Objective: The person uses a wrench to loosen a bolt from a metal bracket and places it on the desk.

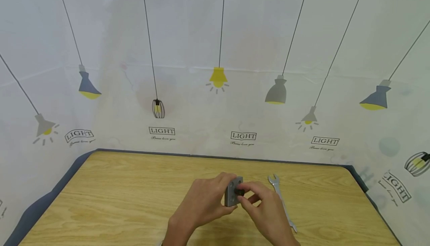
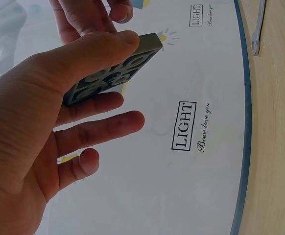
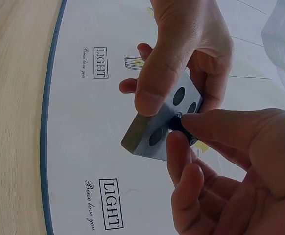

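Observation:
A grey metal block (image 3: pixel 145 142) with several round holes is held up above the table, tilted on edge. My left hand (image 1: pixel 205 199) grips it by its edges between thumb and fingers; the other left fingers stretch out behind it in the left wrist view. My right hand (image 1: pixel 265 208) pinches a small black round part, likely a bolt head (image 3: pixel 178 123), between thumb and forefinger at the block's middle hole. How deep that part sits in the hole is hidden. In the left wrist view the block's other face (image 2: pixel 106 78) shows recessed round openings.
An open-ended wrench (image 1: pixel 282 201) lies on the wooden table (image 1: pixel 117 193), just right of my right hand. Behind the table's dark blue edge hangs a white sheet (image 1: pixel 188 52) printed with lamps.

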`<state>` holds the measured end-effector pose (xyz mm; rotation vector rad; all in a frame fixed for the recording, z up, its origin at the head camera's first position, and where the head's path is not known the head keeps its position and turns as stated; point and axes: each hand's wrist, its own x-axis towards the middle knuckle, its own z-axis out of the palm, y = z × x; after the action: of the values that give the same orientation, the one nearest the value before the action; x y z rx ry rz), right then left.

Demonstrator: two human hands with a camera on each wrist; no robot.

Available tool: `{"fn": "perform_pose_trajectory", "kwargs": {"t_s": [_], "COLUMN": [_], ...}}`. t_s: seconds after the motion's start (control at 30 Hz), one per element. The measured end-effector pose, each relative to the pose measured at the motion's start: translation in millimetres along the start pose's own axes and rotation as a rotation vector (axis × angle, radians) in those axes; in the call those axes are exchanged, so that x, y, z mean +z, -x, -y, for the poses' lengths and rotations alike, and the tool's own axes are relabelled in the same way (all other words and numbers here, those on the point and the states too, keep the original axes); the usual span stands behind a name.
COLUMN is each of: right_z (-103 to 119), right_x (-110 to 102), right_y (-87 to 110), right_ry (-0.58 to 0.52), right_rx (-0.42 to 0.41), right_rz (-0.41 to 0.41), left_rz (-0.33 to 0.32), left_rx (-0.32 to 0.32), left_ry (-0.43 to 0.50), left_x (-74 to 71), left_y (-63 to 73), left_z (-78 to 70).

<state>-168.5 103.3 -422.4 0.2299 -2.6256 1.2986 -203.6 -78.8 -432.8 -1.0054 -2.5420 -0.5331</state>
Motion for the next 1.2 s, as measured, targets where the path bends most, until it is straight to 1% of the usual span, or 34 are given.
{"fn": "perform_pose_trajectory", "kwargs": {"t_s": [0.1, 0.27, 0.33, 0.47, 0.57, 0.77, 1.0, 1.2], "right_z": [-0.4, -0.1, 0.3, 0.8, 0.9, -1.3, -2.8, -1.4], "right_x": [0.1, -0.2, -0.2, 0.3, 0.9, 2.1, 2.9, 1.7], "right_y": [0.3, 0.2, -0.4, -2.3, -2.6, -2.1, -2.5, -2.0], "right_ry": [-0.001, -0.013, -0.016, -0.014, -0.005, -0.013, -0.013, 0.021], "right_rx": [-0.013, 0.010, 0.034, 0.108, 0.144, 0.155, 0.122, 0.100], "right_rz": [-0.002, 0.025, 0.046, 0.085, 0.081, 0.071, 0.046, 0.035], "left_rz": [-0.010, -0.006, 0.004, 0.011, 0.000, -0.019, -0.005, 0.008], "left_rx": [0.005, -0.003, -0.009, -0.017, -0.011, 0.004, -0.003, -0.012], "left_ry": [0.003, 0.007, 0.000, -0.018, -0.019, -0.009, 0.001, 0.001], "left_x": [0.5, -0.3, -0.9, -1.3, -1.0, 0.1, 0.2, 0.0], "left_y": [0.0, 0.4, 0.8, 1.1, 1.2, 0.4, -0.1, -0.1], "left_z": [0.2, 0.5, 0.6, 0.8, 0.9, 0.5, -0.4, -0.7]}}
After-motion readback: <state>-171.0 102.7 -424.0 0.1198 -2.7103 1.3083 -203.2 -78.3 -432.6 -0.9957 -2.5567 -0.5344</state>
